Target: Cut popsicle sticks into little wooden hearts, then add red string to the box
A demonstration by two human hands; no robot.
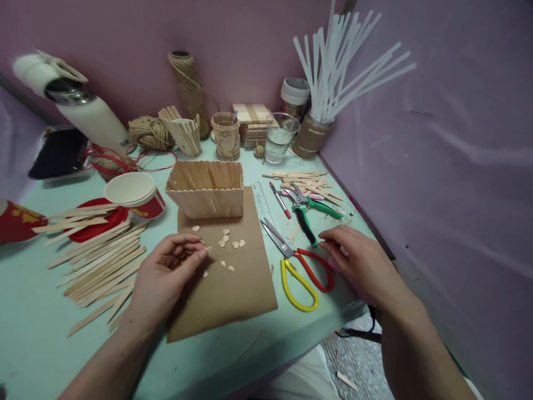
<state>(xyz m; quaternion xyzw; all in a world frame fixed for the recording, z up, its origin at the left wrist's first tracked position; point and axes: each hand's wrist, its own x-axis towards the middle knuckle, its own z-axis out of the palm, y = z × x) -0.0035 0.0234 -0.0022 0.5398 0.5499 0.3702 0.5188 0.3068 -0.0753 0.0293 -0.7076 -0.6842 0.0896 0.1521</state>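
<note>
My left hand (169,272) is above the left side of a brown paper sheet (233,294), thumb and fingertips pinched on a tiny pale wooden piece (209,251). Several small wooden chips (226,238), some heart-like, lie scattered on that sheet. Behind them stands a rectangular box of wooden sticks (204,203). My right hand (358,261) is closed at the fingertips beside the green-handled pruning shears (306,222); what it holds, if anything, I cannot make out. Partly hidden beneath it is a pink object (336,264). Scissors (287,250) with yellow and red handles lie between both hands.
Loose wooden sticks (104,266) spread across the left, near paper cups (145,205). At the back stand a twine spool (189,89), a cup of water (278,145) and a jar (312,136) of white sticks. A marker (280,199) and ruler (261,201) lie right of the box.
</note>
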